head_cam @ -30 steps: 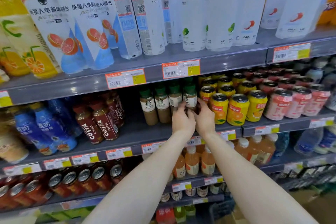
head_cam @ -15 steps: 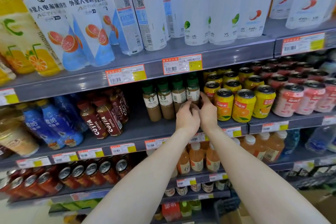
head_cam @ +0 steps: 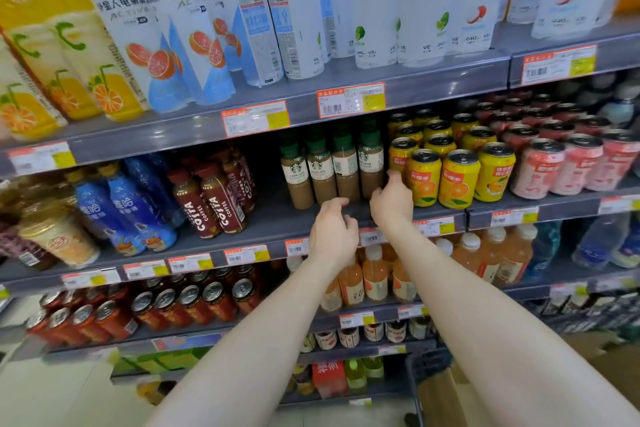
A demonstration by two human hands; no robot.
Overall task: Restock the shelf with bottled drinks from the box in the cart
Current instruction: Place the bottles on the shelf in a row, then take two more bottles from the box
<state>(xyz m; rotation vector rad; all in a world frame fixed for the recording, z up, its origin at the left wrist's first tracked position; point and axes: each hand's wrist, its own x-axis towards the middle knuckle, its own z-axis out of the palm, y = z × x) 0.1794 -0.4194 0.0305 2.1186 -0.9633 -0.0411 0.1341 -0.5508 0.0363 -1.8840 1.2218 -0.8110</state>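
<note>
Where a second ago both your hands closed around a latte bottle, they have now drawn back off it. Your left hand (head_cam: 332,229) hangs at 6 o'clock of the four latte bottles (head_cam: 332,166) on the shelf (head_cam: 270,222), fingers loosely curled, holding nothing. Your right hand (head_cam: 393,201), at 5 o'clock of them, is half open and probably just brushes the end bottle; blur hides the contact. At 5 o'clock, the cart (head_cam: 419,378) is cut off, box unclear.
</note>
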